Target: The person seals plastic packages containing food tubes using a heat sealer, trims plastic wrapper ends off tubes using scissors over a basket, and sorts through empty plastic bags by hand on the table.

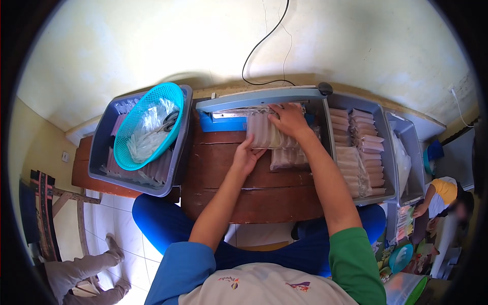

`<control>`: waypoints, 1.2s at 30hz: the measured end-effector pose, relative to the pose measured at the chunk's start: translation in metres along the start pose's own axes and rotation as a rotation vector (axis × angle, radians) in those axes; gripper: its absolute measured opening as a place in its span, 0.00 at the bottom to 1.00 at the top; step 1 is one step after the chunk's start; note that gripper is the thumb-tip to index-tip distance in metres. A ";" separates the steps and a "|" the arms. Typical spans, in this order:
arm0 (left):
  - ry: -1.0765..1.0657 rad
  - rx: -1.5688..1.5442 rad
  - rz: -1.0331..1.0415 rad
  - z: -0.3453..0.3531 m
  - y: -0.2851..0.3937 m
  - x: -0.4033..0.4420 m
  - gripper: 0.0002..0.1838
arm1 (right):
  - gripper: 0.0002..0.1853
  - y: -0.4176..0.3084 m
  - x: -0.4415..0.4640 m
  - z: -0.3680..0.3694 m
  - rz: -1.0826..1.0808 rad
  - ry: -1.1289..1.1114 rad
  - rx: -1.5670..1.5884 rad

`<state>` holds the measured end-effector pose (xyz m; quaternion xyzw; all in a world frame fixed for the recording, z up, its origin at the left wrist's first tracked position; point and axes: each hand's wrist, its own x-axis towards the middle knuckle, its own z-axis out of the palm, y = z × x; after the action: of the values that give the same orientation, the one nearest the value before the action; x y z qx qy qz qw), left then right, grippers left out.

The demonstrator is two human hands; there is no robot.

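Observation:
A clear plastic pack of pale brownish, tube-shaped pieces (pixel 265 131) is held between my two hands against the front of a blue and grey bag sealer (pixel 223 123). My left hand (pixel 247 156) grips the pack's lower left corner, thumb on top and fingers underneath. Across the pack's upper right part lies my right hand (pixel 291 121), its fingers gripping the edge by the sealing strip. The sealer's long grey arm (pixel 264 95) is raised behind the pack. Partly under the held pack, another similar pack (pixel 288 158) rests on the brown wooden table (pixel 223 175).
Left stands a grey tub (pixel 173 183) of packs, with a turquoise basket (pixel 122 158) holding plastic bags and scissors on top. A grey crate (pixel 390 178) of packs is at right, beside another bin (pixel 417 152). Other people (pixel 439 195) (pixel 84 269) are at both sides.

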<state>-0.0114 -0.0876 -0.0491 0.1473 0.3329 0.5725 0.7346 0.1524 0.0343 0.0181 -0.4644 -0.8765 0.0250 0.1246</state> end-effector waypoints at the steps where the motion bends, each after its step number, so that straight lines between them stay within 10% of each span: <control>1: 0.025 -0.175 0.050 0.008 -0.006 -0.004 0.25 | 0.26 0.000 0.000 0.001 -0.022 0.048 -0.005; 11: 0.171 -0.497 0.425 0.057 -0.053 0.008 0.25 | 0.24 0.002 0.002 0.004 -0.059 0.124 0.014; 36: 0.110 -0.549 0.337 0.083 -0.051 0.014 0.32 | 0.22 0.017 -0.013 -0.014 -0.041 0.135 0.268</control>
<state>0.0829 -0.0767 -0.0235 -0.0346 0.1763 0.7617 0.6226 0.1760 0.0324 0.0261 -0.4262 -0.8642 0.1077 0.2446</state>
